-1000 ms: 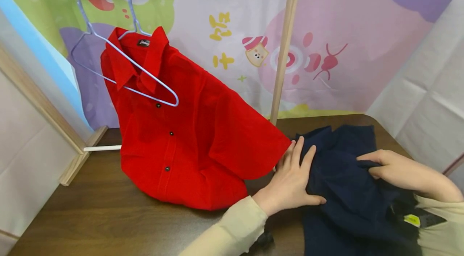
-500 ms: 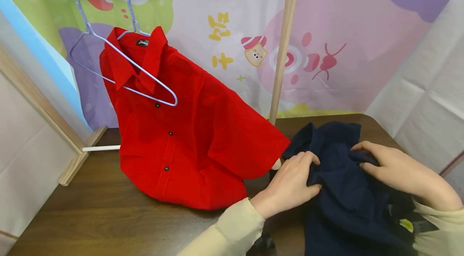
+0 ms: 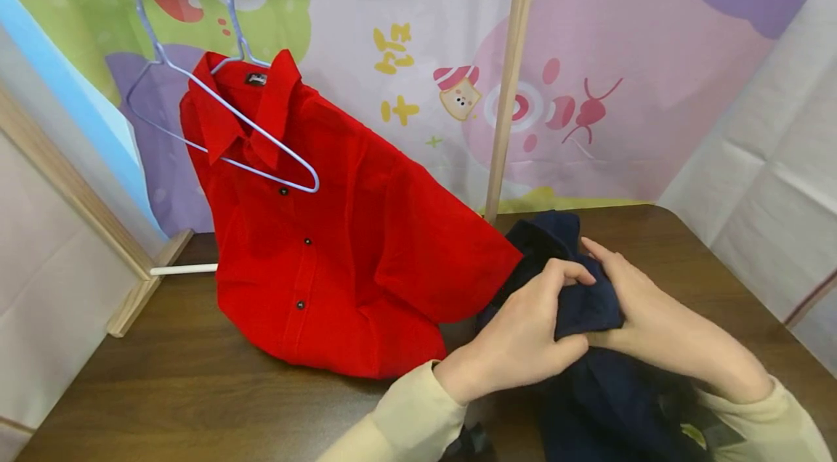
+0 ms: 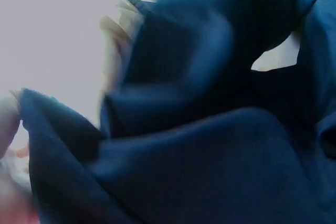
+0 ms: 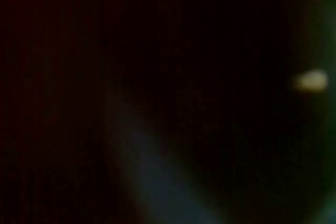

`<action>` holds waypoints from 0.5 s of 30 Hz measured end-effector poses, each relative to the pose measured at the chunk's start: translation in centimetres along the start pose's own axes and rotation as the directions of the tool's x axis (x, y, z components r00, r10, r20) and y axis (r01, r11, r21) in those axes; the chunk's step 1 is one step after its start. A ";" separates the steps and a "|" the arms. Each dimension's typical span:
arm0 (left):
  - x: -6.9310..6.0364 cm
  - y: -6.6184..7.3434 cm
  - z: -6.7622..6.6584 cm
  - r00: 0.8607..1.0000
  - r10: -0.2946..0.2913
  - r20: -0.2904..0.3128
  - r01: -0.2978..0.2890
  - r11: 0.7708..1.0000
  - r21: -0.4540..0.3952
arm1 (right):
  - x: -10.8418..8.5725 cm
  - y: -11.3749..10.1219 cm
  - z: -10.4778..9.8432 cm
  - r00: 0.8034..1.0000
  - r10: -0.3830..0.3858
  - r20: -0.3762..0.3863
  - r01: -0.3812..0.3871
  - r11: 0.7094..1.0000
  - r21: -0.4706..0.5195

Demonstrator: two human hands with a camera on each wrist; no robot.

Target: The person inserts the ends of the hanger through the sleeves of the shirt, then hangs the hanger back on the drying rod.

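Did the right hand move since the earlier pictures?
Yes, the right hand has moved left in the head view, closer to the wooden post.

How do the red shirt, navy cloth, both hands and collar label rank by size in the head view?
1. Red shirt
2. Navy cloth
3. Left hand and right hand: too alike to rank
4. Collar label

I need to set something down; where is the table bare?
Front left, bare table lies between the red shirt, rack foot and left sleeve. Another patch lies between the right hand and the white cloth. It's crowded where the left hand and right hand hold the dark blue garment.
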State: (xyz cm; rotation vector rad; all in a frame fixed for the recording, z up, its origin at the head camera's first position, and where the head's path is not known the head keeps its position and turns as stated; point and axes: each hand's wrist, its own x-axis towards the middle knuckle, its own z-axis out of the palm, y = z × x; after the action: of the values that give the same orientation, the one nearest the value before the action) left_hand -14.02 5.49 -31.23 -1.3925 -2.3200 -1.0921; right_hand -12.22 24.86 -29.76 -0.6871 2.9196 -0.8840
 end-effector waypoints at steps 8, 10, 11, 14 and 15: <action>-0.1 0.4 -0.5 0.978 0.209 0.012 -0.209 0.974 0.085 | 1.0 -1.2 1.8 0.933 -0.247 -0.261 0.186 0.953 -0.237; -0.1 0.5 -0.9 0.974 0.224 0.025 -0.225 0.969 0.100 | 1.1 -1.3 2.0 0.909 -0.282 -0.307 0.194 0.938 -0.287; -0.1 0.5 -1.1 0.974 0.225 0.028 -0.227 0.969 0.098 | 1.1 -1.3 1.9 0.900 -0.289 -0.326 0.189 0.933 -0.306; -0.2 0.5 -1.9 0.980 0.201 0.012 -0.201 0.978 0.046 | 0.9 -1.3 1.4 0.904 -0.238 -0.356 0.132 0.946 -0.297; -0.2 0.5 -2.2 0.981 0.192 0.000 -0.192 0.981 0.029 | 0.7 -1.3 1.1 0.907 -0.210 -0.364 0.106 0.953 -0.285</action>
State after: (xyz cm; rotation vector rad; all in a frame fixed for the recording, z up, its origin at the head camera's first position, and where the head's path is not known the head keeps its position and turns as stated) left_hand -13.90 3.97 -29.59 -1.5645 -2.1373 -0.9994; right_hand -12.15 23.02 -29.85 -0.8658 3.4256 -0.7267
